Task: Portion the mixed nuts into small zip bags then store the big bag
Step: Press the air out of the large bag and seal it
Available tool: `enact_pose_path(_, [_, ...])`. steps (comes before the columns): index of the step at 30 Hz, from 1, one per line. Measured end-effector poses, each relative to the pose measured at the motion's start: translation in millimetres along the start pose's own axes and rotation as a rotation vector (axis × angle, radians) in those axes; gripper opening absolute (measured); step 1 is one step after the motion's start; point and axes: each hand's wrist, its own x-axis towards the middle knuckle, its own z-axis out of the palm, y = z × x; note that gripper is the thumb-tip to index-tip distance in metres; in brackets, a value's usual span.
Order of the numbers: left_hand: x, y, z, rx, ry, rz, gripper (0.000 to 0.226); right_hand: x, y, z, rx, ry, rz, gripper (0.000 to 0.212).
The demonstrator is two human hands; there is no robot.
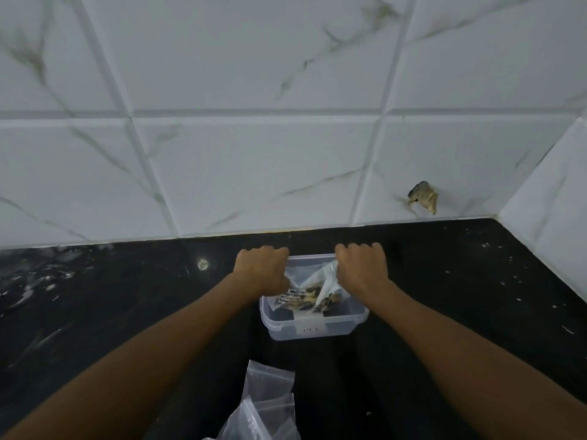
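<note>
Inside clear tub point(313, 325): big nut bag point(313, 289)

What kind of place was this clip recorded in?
Most likely a home kitchen: a black stone countertop against a white marble-look tiled wall, with a clear plastic food container holding a bag of nuts.

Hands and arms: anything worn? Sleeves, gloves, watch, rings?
Nothing worn that shows. The left hand and right hand are bare, without gloves. Both forearms are bare to the frame edge, with no sleeve, watch or band. Fingers curl away from the camera, so rings cannot be ruled out.
</note>
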Motion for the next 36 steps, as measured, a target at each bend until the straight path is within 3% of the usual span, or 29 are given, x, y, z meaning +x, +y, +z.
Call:
enact_pose_path(1, [-1,-1,-1,-0.013,-0.067,0.021,0.07,-2,1,1,0.02,-0.012,0.002,0.026])
enact_pose_path(3, [-4,-2,0,0.131,-0.096,0.085,0.1,-4,3,2,0.025,-0.098,-0.038,0.064])
enact_pose_path(5, [-3,2,4,0.282,-0.02,0.125,0.11,-5,0,-1,-0.04,-0.193,-0.115,0.101])
enact_pose_path(7, [2,8,11,0.351,0.044,0.125,0.105,-3,-6,-1,-0.121,-0.174,-0.171,0.117])
enact_pose_path(9, [7,13,18,0.399,0.086,0.097,0.093,-2,-14,6,-0.187,-0.112,-0.199,0.115])
enact_pose_path(15, [13,20,21,0.446,0.158,0.073,0.06,10,-22,19,-0.235,0.005,-0.133,0.074])
enact_pose_path(24, [10,19,20,0.422,0.175,0.114,0.064,9,-11,18,-0.143,0.063,-0.15,0.057])
enact_pose_path(27, [12,18,19,0.413,0.174,0.112,0.063,9,-11,15,-0.132,0.048,-0.14,0.063])
enact_pose_path(31, [8,6,15,0.087,0.062,0.024,0.092,-4,-6,-3,-0.05,-0.101,-0.095,0.104])
enact_pose_path(32, [3,1,11,-0.044,0.032,0.004,0.1,-10,-6,-12,-0.018,-0.085,-0.082,0.106])
enact_pose_path(34, [-12,-12,4,-0.312,0.073,-0.015,0.099,-29,-9,-31,0.054,0.089,-0.068,0.087])
enact_pose_path(36, [-33,-25,2,-0.504,0.214,-0.042,0.081,-59,-19,-48,0.233,0.283,-0.093,0.053])
